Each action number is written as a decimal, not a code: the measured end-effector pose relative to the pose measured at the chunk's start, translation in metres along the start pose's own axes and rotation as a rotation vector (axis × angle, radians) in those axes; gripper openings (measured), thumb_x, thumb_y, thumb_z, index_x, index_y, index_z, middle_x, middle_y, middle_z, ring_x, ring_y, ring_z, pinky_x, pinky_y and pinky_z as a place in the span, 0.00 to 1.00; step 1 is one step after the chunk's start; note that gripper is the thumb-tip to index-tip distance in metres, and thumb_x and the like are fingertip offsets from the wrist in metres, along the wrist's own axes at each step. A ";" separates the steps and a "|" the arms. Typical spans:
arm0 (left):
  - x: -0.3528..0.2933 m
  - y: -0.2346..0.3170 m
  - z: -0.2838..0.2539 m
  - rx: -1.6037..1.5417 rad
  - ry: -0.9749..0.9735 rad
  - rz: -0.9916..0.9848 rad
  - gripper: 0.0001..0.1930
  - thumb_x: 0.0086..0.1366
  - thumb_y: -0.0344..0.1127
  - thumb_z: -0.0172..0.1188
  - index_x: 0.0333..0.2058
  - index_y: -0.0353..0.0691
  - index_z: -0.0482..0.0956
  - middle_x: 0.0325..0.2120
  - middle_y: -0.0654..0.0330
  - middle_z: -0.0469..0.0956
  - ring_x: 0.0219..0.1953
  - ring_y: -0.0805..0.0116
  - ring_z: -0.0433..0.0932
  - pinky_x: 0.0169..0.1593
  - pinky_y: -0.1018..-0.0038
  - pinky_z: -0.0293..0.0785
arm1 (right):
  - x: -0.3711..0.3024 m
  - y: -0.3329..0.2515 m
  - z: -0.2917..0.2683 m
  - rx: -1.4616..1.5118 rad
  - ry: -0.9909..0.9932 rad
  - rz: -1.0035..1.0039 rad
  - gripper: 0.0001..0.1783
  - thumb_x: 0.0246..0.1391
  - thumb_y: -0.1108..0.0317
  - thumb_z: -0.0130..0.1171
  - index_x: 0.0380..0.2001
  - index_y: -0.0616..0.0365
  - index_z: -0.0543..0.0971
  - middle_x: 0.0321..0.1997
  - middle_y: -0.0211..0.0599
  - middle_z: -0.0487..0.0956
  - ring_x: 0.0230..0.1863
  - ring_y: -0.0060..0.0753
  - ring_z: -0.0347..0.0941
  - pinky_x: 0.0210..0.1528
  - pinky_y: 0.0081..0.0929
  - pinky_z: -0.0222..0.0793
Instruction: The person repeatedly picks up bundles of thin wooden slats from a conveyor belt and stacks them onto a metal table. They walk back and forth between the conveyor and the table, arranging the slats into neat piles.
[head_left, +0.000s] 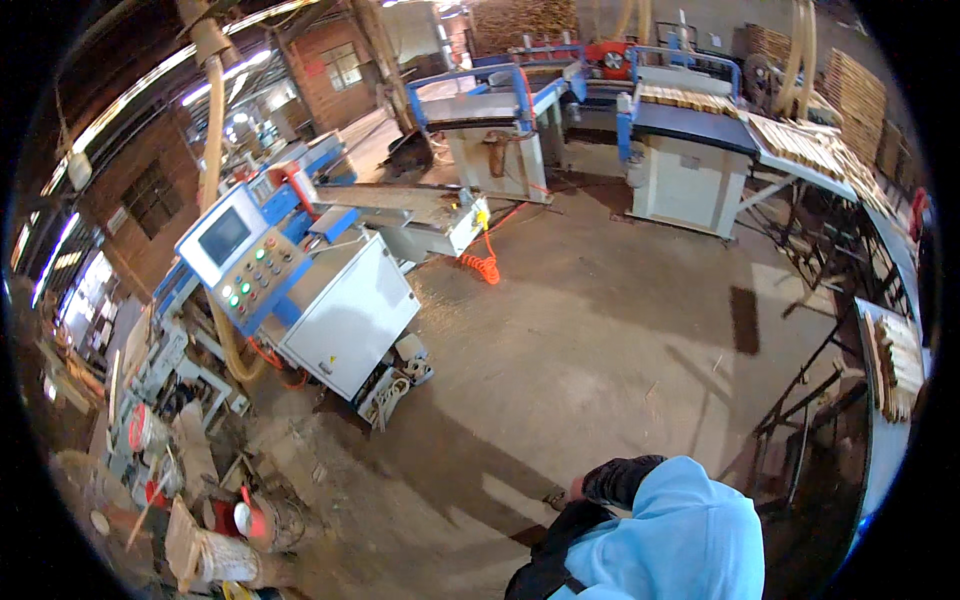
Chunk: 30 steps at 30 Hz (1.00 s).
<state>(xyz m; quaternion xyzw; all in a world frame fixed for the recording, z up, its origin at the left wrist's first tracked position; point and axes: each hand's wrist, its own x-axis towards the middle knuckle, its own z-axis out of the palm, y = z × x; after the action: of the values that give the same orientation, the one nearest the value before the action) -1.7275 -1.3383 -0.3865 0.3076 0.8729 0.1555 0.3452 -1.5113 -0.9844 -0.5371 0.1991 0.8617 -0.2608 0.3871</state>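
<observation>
Black sleeve [625, 480] covers most of the right hand [576, 489]; whether its fingers are apart or together, I cannot tell. One small dark thing [555, 497], blurred, shows just beside it against the brown floor [600, 340]. I see one white cabinet [350, 310] ahead at left, writing on its button panel [262, 272] too small to read.

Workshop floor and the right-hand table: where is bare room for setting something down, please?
Widest patch: the middle of the floor, between the white control cabinet, the right-hand table and the blue sleeve. Smaller: that table's surface, just below the wooden strips. Crowded: the lower left, where buckets are packed close together.
</observation>
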 end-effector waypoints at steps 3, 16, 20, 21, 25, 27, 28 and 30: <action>0.009 0.010 -0.005 0.030 -0.016 0.028 0.21 0.71 0.51 0.53 0.55 0.46 0.77 0.45 0.39 0.84 0.50 0.34 0.82 0.51 0.44 0.78 | 0.003 -0.008 -0.011 -0.020 0.008 -0.030 0.23 0.56 0.45 0.62 0.45 0.49 0.88 0.52 0.42 0.86 0.49 0.50 0.81 0.49 0.55 0.75; 0.029 0.030 -0.021 0.108 -0.051 0.075 0.19 0.71 0.48 0.55 0.54 0.45 0.77 0.45 0.38 0.84 0.50 0.33 0.82 0.50 0.44 0.77 | 0.006 -0.011 -0.024 -0.072 0.025 -0.095 0.17 0.57 0.51 0.62 0.47 0.38 0.88 0.53 0.35 0.86 0.52 0.49 0.82 0.46 0.52 0.76; 0.025 0.031 -0.015 0.099 -0.048 0.061 0.19 0.71 0.47 0.55 0.54 0.45 0.77 0.45 0.38 0.84 0.49 0.33 0.82 0.50 0.43 0.77 | 0.004 -0.005 -0.024 -0.105 0.023 -0.104 0.16 0.57 0.52 0.62 0.48 0.35 0.87 0.53 0.32 0.86 0.53 0.49 0.82 0.45 0.51 0.76; 0.022 0.029 -0.014 0.094 -0.048 0.056 0.18 0.71 0.47 0.55 0.54 0.45 0.77 0.45 0.38 0.84 0.49 0.33 0.82 0.50 0.43 0.77 | 0.003 -0.006 -0.024 -0.117 -0.003 -0.113 0.16 0.58 0.53 0.62 0.48 0.35 0.87 0.53 0.34 0.86 0.53 0.50 0.82 0.46 0.51 0.76; 0.011 0.025 -0.003 0.066 -0.039 0.021 0.18 0.71 0.46 0.55 0.53 0.45 0.77 0.45 0.38 0.84 0.49 0.33 0.82 0.50 0.43 0.77 | -0.004 0.001 -0.023 -0.117 -0.007 -0.113 0.17 0.59 0.55 0.60 0.50 0.38 0.86 0.52 0.38 0.86 0.52 0.53 0.82 0.48 0.52 0.76; 0.004 0.020 0.003 0.045 -0.024 -0.002 0.18 0.71 0.46 0.55 0.53 0.45 0.77 0.45 0.38 0.84 0.49 0.33 0.82 0.50 0.43 0.77 | -0.008 0.006 -0.023 -0.121 -0.001 -0.110 0.17 0.59 0.56 0.59 0.50 0.39 0.86 0.51 0.41 0.85 0.52 0.55 0.82 0.49 0.53 0.76; -0.001 0.019 0.007 0.037 -0.019 -0.014 0.18 0.71 0.46 0.56 0.53 0.45 0.77 0.45 0.38 0.84 0.49 0.33 0.82 0.49 0.43 0.77 | -0.009 0.008 -0.024 -0.122 0.001 -0.110 0.17 0.60 0.57 0.59 0.51 0.40 0.86 0.51 0.42 0.85 0.52 0.56 0.82 0.49 0.54 0.76; -0.015 0.008 0.013 0.012 0.001 -0.057 0.17 0.71 0.45 0.56 0.53 0.45 0.77 0.44 0.38 0.84 0.49 0.33 0.82 0.49 0.43 0.77 | -0.008 0.009 -0.028 -0.122 0.012 -0.127 0.18 0.60 0.58 0.58 0.52 0.41 0.85 0.51 0.44 0.85 0.52 0.58 0.81 0.50 0.54 0.76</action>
<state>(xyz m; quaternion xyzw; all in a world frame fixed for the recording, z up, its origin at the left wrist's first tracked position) -1.7058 -1.3410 -0.3840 0.2846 0.8825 0.1406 0.3471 -1.5173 -0.9614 -0.5179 0.1214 0.8893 -0.2305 0.3760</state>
